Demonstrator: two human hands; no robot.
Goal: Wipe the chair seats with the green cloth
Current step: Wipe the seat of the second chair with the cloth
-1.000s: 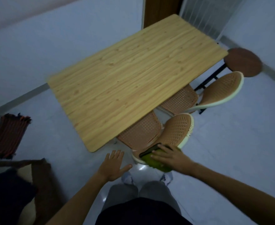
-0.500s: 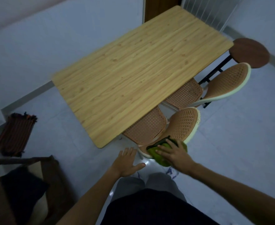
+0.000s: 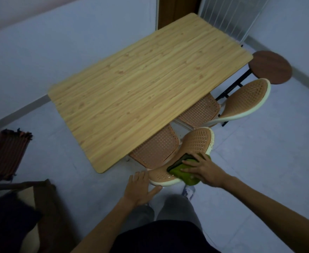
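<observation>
The right hand (image 3: 205,171) lies flat on the green cloth (image 3: 183,172), fingers spread and pressing it down onto the back rest of the near chair (image 3: 195,143); it is a pressing hold from above rather than a closed grip, with the cloth bunched under the palm and a dark edge of it showing at the far side. The left hand (image 3: 140,187) is open and holds nothing, fingers together and stretched out, thumb out to the side, its fingertips just beside the pale rim at the low end of that same back rest; whether they touch the rim I cannot tell.

The cloth sits on the lower part of the perforated tan back rest, hanging a little over its pale edge toward the person. The seat of the near chair (image 3: 155,148) is tucked partly under the wooden table (image 3: 140,84), with only its near portion showing. A second chair (image 3: 245,101) of the same kind stands further along the same side of the table, its seat also pushed partly under the top. Beyond it, at the table's far corner, is a round dark brown stool (image 3: 272,67).

The table top is bare light wood grain. To the left, on the pale floor by the wall, lies a folded striped mat (image 3: 7,154). The person's knees in grey trousers show below the hands.
</observation>
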